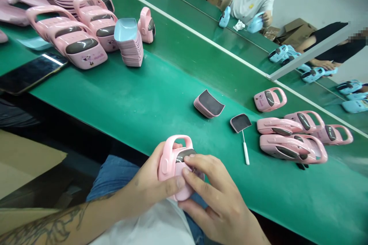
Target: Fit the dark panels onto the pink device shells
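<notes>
My left hand (149, 187) grips the side of a pink plastic handled case (172, 164) above my lap. My right hand (215, 195) has its fingertips on the case's dark grey panel (185, 155). Part of the case is hidden behind my fingers. To the right on the green belt (161, 95) lie a stack of curved dark grey pads (209, 104) and a single pad (240, 122). Beside that pad is a small white-handled tool (245, 153). Further right lie several finished pink cases (287, 147). More pink cases (74, 44) and a stack of blue-faced pieces (128, 42) sit at the far left.
A black phone (31, 72) lies on the belt's near left. Cardboard (23, 160) sits below the belt at left. Past a white rail (198, 34), a second green belt holds blue pieces (313, 74). A co-worker's torso (253, 7) stands beyond it, with hands on a blue piece.
</notes>
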`<state>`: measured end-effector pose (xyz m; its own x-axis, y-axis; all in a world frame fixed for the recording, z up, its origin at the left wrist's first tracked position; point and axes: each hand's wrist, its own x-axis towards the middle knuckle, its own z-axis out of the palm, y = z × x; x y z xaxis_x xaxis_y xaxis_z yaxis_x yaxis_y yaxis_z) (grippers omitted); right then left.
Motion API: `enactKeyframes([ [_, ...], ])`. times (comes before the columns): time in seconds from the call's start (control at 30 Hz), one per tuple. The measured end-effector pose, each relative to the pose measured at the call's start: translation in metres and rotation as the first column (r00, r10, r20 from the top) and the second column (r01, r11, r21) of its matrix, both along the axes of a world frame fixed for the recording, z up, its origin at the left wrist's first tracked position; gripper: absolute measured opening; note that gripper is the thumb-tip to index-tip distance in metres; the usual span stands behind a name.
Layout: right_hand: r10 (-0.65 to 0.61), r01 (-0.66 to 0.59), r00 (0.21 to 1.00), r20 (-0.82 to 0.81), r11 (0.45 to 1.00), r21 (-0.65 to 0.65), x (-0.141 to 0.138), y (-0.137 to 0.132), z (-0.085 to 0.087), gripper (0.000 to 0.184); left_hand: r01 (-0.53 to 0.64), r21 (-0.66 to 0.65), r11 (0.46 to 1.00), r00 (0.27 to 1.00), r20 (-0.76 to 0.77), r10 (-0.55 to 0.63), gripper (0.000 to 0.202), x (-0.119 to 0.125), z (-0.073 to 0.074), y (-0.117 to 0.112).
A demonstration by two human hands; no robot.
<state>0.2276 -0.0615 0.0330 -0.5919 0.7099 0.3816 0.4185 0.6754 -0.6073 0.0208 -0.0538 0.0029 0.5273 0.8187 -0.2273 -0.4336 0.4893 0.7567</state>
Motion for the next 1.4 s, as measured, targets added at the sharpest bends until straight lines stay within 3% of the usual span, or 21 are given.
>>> enactKeyframes([
  [0.13, 0.016, -0.016, 0.999, 0.044, 1.000, -0.008, 0.001, 0.001, 0.002, 0.058, 0.005, 0.010, 1.000, 1.000, 0.005, -0.005, 0.063, 0.000, 0.003, 0.001],
  [0.3, -0.007, 0.005, 0.994, 0.109, 1.000, 0.020, -0.001, -0.002, 0.009, 0.047, 0.007, -0.026, 1.000, 1.000, -0.007, -0.007, 0.061, 0.000, 0.003, -0.003],
  [0.47, -0.021, 0.028, 0.987, 0.159, 0.999, -0.040, -0.004, -0.003, 0.012, 0.041, 0.033, -0.012, 0.999, 0.995, 0.090, -0.032, 0.077, 0.002, 0.002, 0.002],
  [0.73, -0.098, 0.117, 0.992, 0.084, 0.958, -0.261, 0.010, 0.021, -0.015, 0.074, 0.044, -0.180, 0.983, 0.990, 0.138, -0.019, 0.052, -0.005, -0.012, 0.031],
  [0.83, -0.283, 0.262, 0.959, -0.001, 0.891, -0.370, 0.022, 0.030, -0.019, 0.052, 0.088, -0.195, 0.977, 0.967, 0.250, -0.037, 0.048, -0.013, -0.014, 0.042],
  [0.93, -0.469, 0.384, 0.879, -0.084, 0.803, -0.456, 0.028, 0.030, -0.022, 0.030, 0.050, -0.203, 0.978, 0.951, 0.309, 0.016, 0.047, -0.023, -0.019, 0.047],
  [1.0, -0.486, 0.380, 0.868, -0.102, 0.782, -0.494, 0.025, 0.024, -0.023, 0.026, -0.013, -0.223, 0.975, 0.948, 0.307, 0.083, 0.046, -0.030, -0.025, 0.048],
  [1.07, -0.451, 0.344, 0.885, -0.114, 0.800, -0.492, 0.017, 0.016, -0.023, 0.026, -0.045, -0.240, 0.970, 0.948, 0.296, 0.117, 0.047, -0.034, -0.032, 0.046],
  [1.17, -0.447, 0.339, 0.883, -0.144, 0.819, -0.463, -0.002, 0.004, -0.026, 0.037, -0.038, -0.220, 0.975, 0.955, 0.280, 0.101, 0.052, -0.034, -0.034, 0.042],
  [1.3, -0.437, 0.325, 0.891, -0.121, 0.802, -0.501, -0.020, 0.000, -0.032, 0.074, -0.068, -0.107, 0.992, 0.976, 0.199, 0.089, 0.062, -0.025, -0.020, 0.038],
  [1.4, -0.346, 0.277, 0.935, -0.081, 0.851, -0.446, -0.020, 0.006, -0.032, 0.077, -0.075, -0.036, 0.997, 0.990, 0.120, 0.079, 0.065, -0.019, -0.011, 0.039],
])
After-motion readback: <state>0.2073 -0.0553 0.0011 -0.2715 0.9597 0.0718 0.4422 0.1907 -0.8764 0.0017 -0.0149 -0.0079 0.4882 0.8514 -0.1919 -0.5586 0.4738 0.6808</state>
